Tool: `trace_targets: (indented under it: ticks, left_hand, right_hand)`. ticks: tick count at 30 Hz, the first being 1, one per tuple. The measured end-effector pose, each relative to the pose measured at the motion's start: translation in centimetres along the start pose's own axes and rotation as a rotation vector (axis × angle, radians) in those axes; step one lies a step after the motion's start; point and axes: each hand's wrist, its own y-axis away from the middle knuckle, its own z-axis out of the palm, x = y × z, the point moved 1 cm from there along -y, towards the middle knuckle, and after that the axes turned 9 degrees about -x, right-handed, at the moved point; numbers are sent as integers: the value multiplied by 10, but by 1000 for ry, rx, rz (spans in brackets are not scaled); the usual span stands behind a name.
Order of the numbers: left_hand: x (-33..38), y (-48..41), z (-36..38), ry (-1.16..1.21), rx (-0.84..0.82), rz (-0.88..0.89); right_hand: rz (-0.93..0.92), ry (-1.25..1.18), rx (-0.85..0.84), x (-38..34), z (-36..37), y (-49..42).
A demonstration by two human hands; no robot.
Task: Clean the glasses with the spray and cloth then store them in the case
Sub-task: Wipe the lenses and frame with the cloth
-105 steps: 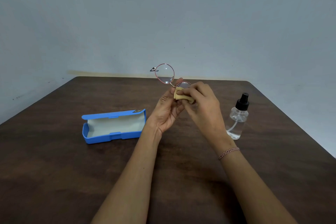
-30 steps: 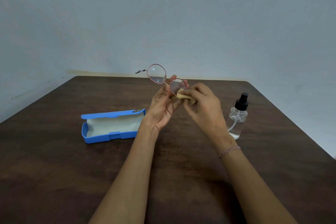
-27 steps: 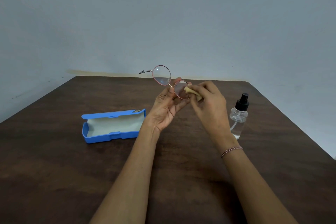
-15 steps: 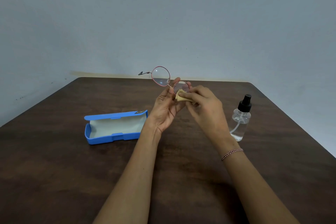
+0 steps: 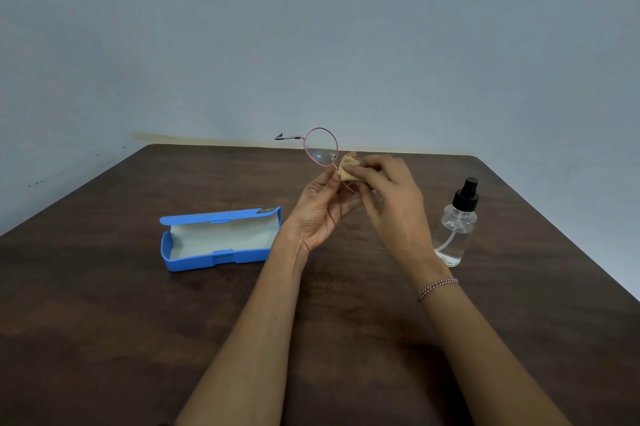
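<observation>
Dark wood tabletop (image 5: 138, 339) carries the open blue case (image 5: 207, 259) at 9 o'clock from the hands and the spray (image 5: 457, 228) at 3 o'clock, both apart from them. Above the middle, the left hand (image 5: 318, 207) holds the glasses (image 5: 320, 147) near the bridge. The right hand (image 5: 391, 197) pinches the yellow cloth (image 5: 347, 172) on one lens, and the other lens stands free at 12 o'clock. I judge the step is wiping. Next, the free lens needs the cloth, and then the glasses go into the case. An emblem on the case lid is too small to read, and the spray shows no label.
</observation>
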Motion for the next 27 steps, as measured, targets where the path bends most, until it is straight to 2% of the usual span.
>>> trace_targets:
  ticks: [6, 11, 20, 27]
  left_hand:
    - [-2, -2, -2, -53, 3, 26]
    - [-3, -2, -6, -41, 33, 7]
    - [1, -6, -1, -65, 68, 95]
    - [2, -5, -2, -50, 69, 87]
  right_hand:
    - [135, -13, 73, 6, -1, 0]
    - [7, -50, 38, -3, 6, 0]
    - [110, -32, 80, 6, 4, 0]
    - [-2, -88, 40, -4, 11, 2]
